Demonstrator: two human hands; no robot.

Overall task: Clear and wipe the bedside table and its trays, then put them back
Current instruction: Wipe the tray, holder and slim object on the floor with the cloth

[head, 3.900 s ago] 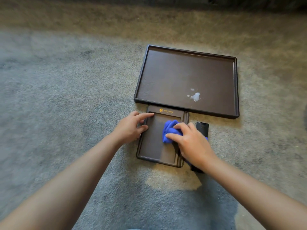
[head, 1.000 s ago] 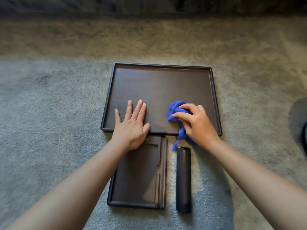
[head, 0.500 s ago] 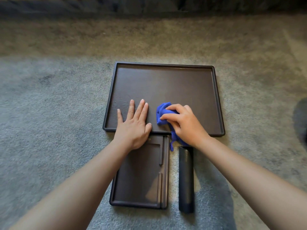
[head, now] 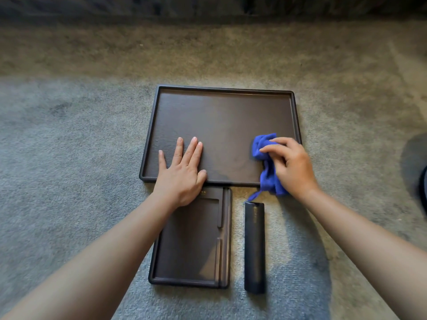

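A large dark brown tray (head: 221, 112) lies flat on the carpet. My left hand (head: 182, 172) presses flat on its near left part, fingers spread. My right hand (head: 291, 167) grips a bunched blue cloth (head: 265, 162) against the tray's near right corner; the cloth hangs over the near rim. A smaller dark tray (head: 191, 241) with a side groove lies just in front of the large one, partly under my left wrist.
A slim black rectangular block (head: 254, 245) lies on the carpet to the right of the small tray. Grey carpet (head: 69, 181) surrounds everything. A dark object edge (head: 424, 190) shows at the far right. A dark strip runs along the top.
My right hand has slid the blue cloth from the tray's near middle to its near right corner. The white spot seen earlier is gone. My left hand stays flat.
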